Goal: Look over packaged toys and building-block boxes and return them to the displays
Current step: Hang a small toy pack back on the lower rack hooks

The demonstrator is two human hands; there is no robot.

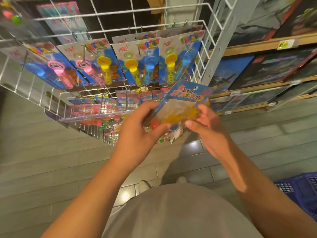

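A blister-packed toy [181, 103] with a blue card, red lettering and an orange piece inside is held up in front of me, tilted to the right. My left hand [139, 131] grips its lower left edge, thumb across the front. At the pack's right side, my right hand [207, 127] pinches the clear blister. Behind it stands a white wire display rack [133, 28] with hooks. On the hooks hang bubble-wand packs [137, 60] in pink, yellow and blue, and a lower row holds similar blue-card toy packs [106, 107].
Wooden shelves [257, 43] at the right hold large boxed sets with dark picture fronts. A blue plastic crate [298, 188] sits on the tiled floor at the lower right. My shoe [144, 186] shows below the rack.
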